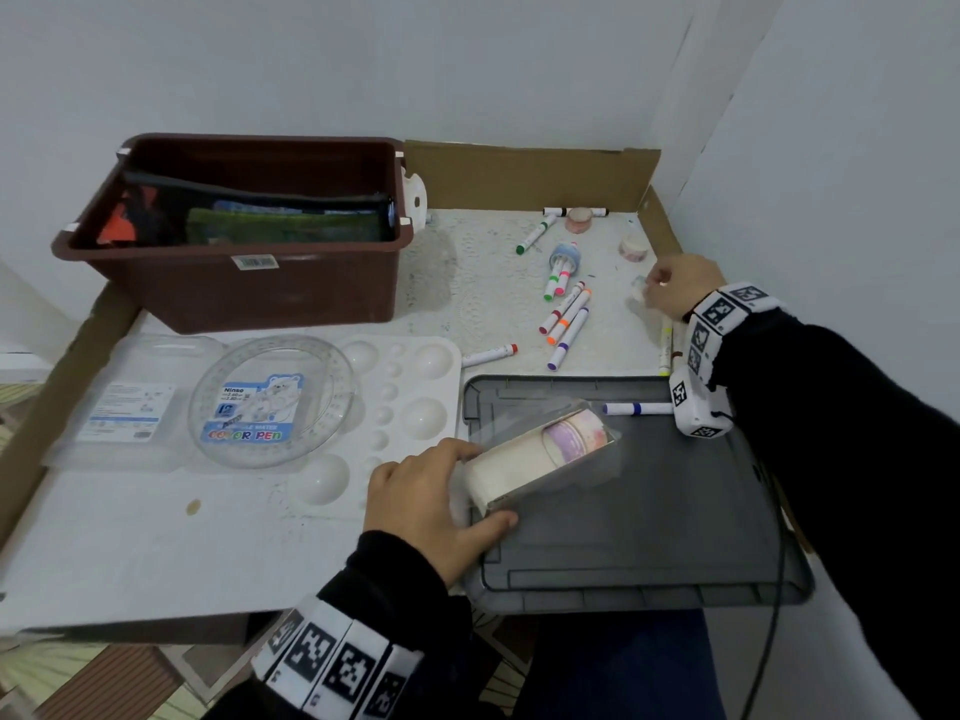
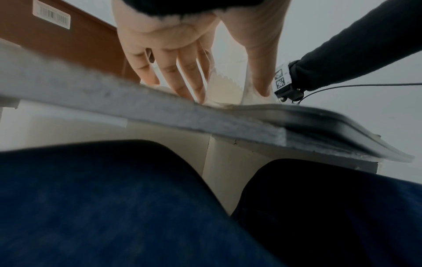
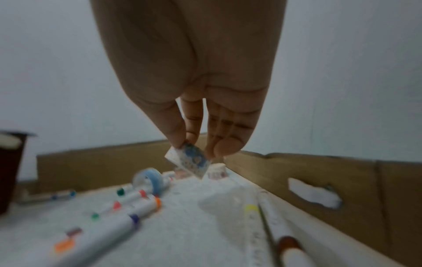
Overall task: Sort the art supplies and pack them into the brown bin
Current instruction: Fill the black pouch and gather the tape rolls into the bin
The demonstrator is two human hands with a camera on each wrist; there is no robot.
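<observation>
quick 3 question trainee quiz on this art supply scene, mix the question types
1. True or false: the brown bin already holds items.
2. What does the right hand pinch?
A. a marker
B. a small tape roll
C. the palette
3. Fill in: the left hand holds a clear tape box over the grey ____.

Key: 1 true; 2 B; 3 lid
</observation>
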